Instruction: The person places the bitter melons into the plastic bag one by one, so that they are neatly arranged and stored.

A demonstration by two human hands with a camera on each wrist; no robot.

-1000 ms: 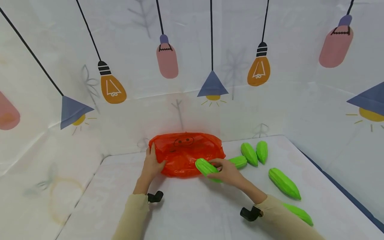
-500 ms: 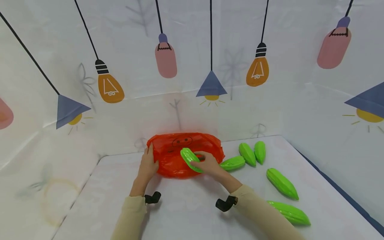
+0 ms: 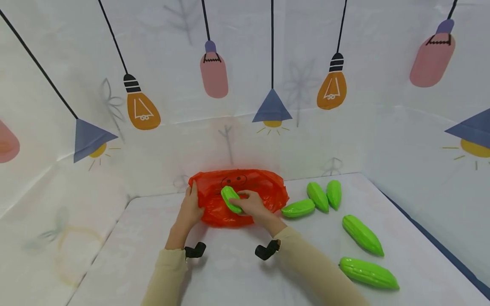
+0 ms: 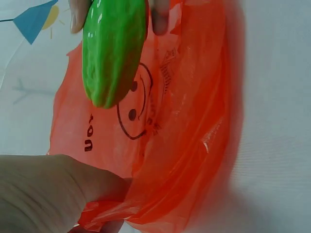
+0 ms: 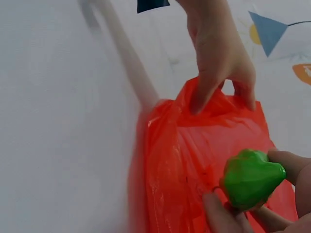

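A red plastic bag (image 3: 268, 187) with a printed smiley face lies on the white table by the back wall. My left hand (image 3: 190, 212) grips its left edge, the thumb on one side of the film and fingers on the other, as the right wrist view shows around the left hand (image 5: 221, 53). In my right hand (image 3: 254, 207) is a glossy green ribbed gourd (image 3: 231, 199), pinched between thumb and fingers over the middle of the bag. The left wrist view has this gourd (image 4: 114, 53) in front of the bag's printed side (image 4: 194, 121).
Several more green gourds lie on the table's right side: one beside the bag (image 3: 298, 208), a pair at the back (image 3: 317, 196), and larger ones nearer the front (image 3: 363, 235). White sheeting (image 3: 245, 144) printed with lamps encloses the table's back and sides.
My right hand has carried the gourd left, from the bag's right edge to over its middle. My left hand has stayed on the bag's left edge.
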